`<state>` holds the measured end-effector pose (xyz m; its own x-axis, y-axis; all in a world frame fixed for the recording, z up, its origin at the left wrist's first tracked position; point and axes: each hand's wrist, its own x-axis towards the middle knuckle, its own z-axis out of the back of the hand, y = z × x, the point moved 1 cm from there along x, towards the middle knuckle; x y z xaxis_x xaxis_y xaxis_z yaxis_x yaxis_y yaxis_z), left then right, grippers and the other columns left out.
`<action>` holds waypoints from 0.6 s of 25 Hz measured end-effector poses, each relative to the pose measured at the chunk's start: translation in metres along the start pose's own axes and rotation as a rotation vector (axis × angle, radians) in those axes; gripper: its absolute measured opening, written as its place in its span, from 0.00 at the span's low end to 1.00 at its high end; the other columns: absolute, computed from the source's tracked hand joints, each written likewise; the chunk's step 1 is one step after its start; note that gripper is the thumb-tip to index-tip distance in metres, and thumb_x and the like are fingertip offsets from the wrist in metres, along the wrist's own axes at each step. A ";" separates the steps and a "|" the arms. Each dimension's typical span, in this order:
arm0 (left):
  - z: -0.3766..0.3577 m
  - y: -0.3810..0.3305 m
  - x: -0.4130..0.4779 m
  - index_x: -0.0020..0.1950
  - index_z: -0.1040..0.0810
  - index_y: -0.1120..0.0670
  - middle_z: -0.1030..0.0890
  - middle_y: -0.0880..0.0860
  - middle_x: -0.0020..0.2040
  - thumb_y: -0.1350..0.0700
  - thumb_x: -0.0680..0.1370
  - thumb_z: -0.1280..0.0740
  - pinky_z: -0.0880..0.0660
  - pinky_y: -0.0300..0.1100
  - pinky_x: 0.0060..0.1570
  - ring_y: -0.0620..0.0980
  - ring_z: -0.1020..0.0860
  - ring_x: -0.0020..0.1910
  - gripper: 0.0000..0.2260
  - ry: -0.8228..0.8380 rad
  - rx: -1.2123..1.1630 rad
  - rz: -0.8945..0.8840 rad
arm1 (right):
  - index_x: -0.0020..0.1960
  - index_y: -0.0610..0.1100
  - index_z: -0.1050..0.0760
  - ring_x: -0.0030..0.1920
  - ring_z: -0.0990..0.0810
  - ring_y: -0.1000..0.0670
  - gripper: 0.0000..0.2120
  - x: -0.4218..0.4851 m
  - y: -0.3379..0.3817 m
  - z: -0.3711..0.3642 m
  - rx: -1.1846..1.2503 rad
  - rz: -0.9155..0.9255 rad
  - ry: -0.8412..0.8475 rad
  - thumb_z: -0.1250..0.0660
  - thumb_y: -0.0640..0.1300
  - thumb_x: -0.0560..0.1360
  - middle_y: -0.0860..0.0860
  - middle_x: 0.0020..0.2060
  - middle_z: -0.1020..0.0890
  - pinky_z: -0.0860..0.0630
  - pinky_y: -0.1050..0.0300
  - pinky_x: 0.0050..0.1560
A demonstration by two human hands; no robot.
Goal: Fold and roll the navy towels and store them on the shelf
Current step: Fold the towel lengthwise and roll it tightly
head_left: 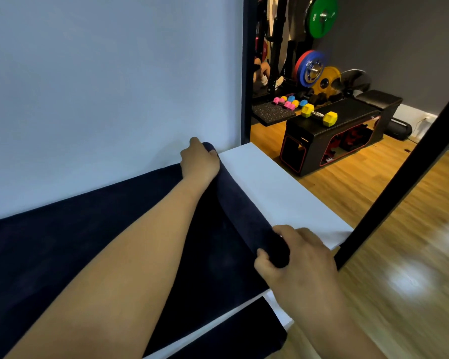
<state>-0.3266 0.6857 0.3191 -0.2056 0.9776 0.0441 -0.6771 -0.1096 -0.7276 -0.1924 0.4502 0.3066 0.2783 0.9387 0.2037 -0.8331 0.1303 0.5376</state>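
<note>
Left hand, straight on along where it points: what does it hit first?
The white wall, seemingly just behind the navy towel roll whose far end the left hand grips. The gap is hard to judge.

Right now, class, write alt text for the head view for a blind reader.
Two hands grip the rolled end of a navy towel on a white shelf: the left hand at the far end, the right hand at the near end. Gym weights stand beyond.
</note>
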 end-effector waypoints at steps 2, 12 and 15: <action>-0.006 -0.007 -0.003 0.62 0.33 0.60 0.29 0.61 0.61 0.54 0.81 0.38 0.31 0.46 0.43 0.57 0.27 0.48 0.13 0.011 0.054 -0.061 | 0.64 0.50 0.24 0.53 0.25 0.50 0.22 0.005 -0.007 0.001 -0.051 0.003 -0.044 0.31 0.55 0.71 0.52 0.49 0.24 0.34 0.62 0.46; -0.002 0.012 0.003 0.69 0.36 0.59 0.34 0.61 0.68 0.51 0.83 0.40 0.33 0.53 0.58 0.61 0.34 0.65 0.19 -0.078 0.512 -0.338 | 0.48 0.43 0.21 0.47 0.34 0.47 0.17 0.002 -0.009 -0.021 -0.076 0.367 -0.205 0.26 0.32 0.61 0.48 0.47 0.34 0.29 0.58 0.25; 0.005 0.027 0.009 0.75 0.37 0.55 0.44 0.56 0.79 0.61 0.83 0.42 0.43 0.55 0.72 0.60 0.46 0.77 0.20 -0.061 0.594 -0.644 | 0.49 0.41 0.19 0.50 0.33 0.46 0.18 0.001 -0.009 -0.023 -0.049 0.450 -0.173 0.25 0.30 0.61 0.48 0.48 0.34 0.24 0.60 0.30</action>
<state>-0.3499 0.6908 0.3032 0.3177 0.8721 0.3721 -0.9268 0.3686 -0.0727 -0.1956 0.4570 0.2830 -0.0428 0.8388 0.5427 -0.9093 -0.2578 0.3268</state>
